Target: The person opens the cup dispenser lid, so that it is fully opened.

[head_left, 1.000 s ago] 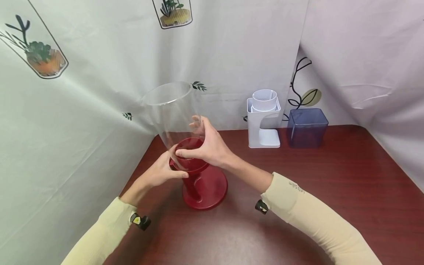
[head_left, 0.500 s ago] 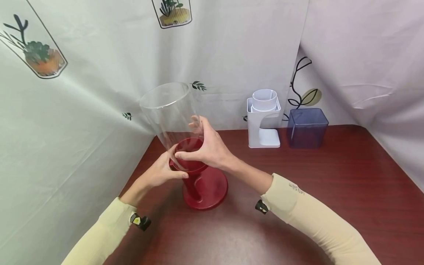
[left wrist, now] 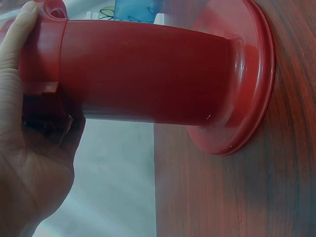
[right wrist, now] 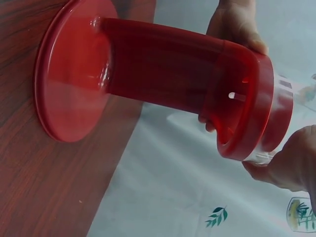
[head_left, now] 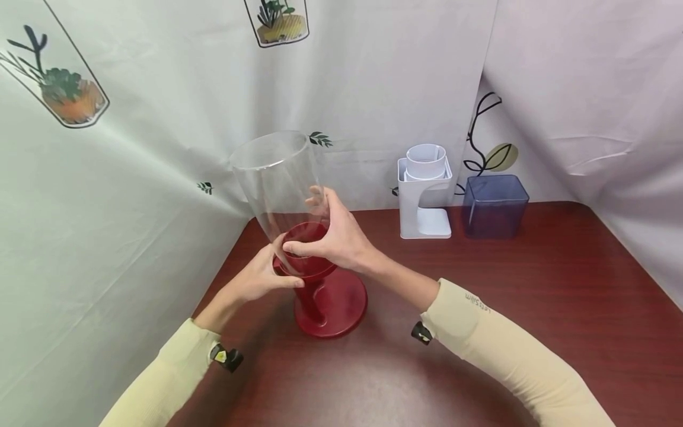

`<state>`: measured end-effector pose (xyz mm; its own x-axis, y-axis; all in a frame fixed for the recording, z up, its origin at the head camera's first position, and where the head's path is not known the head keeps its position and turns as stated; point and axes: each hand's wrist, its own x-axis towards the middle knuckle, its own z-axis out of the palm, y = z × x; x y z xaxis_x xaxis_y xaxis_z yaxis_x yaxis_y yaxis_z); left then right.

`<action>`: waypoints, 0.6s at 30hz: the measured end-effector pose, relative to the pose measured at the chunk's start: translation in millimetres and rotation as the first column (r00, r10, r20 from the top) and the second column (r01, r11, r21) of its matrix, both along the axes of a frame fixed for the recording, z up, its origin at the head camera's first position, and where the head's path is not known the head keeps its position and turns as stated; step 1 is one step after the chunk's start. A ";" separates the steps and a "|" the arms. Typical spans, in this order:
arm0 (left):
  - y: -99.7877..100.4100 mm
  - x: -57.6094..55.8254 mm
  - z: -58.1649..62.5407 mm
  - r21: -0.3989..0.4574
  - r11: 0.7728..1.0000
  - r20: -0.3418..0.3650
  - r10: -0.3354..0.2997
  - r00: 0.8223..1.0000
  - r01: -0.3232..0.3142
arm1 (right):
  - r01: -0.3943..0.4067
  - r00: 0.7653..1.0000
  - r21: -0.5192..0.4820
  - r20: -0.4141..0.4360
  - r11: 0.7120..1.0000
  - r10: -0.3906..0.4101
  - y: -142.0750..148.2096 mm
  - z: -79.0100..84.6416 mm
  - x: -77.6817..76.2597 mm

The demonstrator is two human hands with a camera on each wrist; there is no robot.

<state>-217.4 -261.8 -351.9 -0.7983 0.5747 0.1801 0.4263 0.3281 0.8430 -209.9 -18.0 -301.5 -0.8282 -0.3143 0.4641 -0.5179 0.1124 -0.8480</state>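
Note:
A red stand (head_left: pixel 341 305) with a round foot and a ring-shaped collar stands on the table, left of centre in the head view. Set in its collar is a tall clear hopper (head_left: pixel 277 184), wide at its open top and leaning left, with a red lower part showing through. My left hand (head_left: pixel 261 276) grips the collar from the left, thumb across the front. With thumb and fingers spread round the hopper's lower wall, my right hand (head_left: pixel 344 234) holds it just above the collar. The stand's column (left wrist: pixel 143 71) fills the left wrist view; both hands meet the collar area in the right wrist view.
At the back of the dark red wooden table (head_left: pixel 533 332) stands a white holder (head_left: pixel 411 207) with a round white cup (head_left: pixel 425 166) in its top. Right of it is a translucent blue box (head_left: pixel 496 207). A printed cloth (head_left: pixel 363 77) hangs behind and along the left.
The hopper's rim tips slightly left and nearer at half a second ago, then back right and away now. Both hands and the stand keep nearly the same place.

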 end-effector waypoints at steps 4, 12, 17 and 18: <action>0.0 0.6 -0.7 -0.006 1.000 0.005 0.004 1.000 -0.004 | 0.011 0.999 0.028 -0.039 1.000 -0.009 -1.0 -1.0 2.0; -0.2 -1.2 -1.3 -0.017 1.000 -0.041 0.020 0.999 -0.020 | -0.015 1.000 -0.013 0.006 1.000 0.016 0.3 2.6 -4.2; 0.3 -0.7 -1.0 -0.026 0.999 -0.043 0.024 0.999 -0.025 | -0.018 1.000 -0.017 0.011 1.000 0.019 1.5 2.9 -3.9; 0.5 -0.3 -0.6 -0.025 0.999 -0.037 0.022 0.999 -0.023 | -0.018 1.000 -0.009 0.001 1.000 0.018 1.4 2.8 -3.2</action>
